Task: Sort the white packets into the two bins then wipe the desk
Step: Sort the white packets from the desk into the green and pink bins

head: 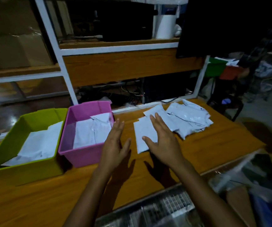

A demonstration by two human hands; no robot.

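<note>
Reaching over the tabletop (50, 202), the right hand (163, 141) is over a flat white packet (141, 133); it may be touching it, but the picture is too blurry to tell. The left hand (115, 145) is beside the pink bin (83, 154). Both hands have straight, spread fingers (159, 122) and hold nothing. More packets lie in a pile (189, 122) to the right, and some are in the pink bin and the green bin (25, 171). The packets look thin and slippery, so a grab could lift two at once or push the pile off the edge.
</note>
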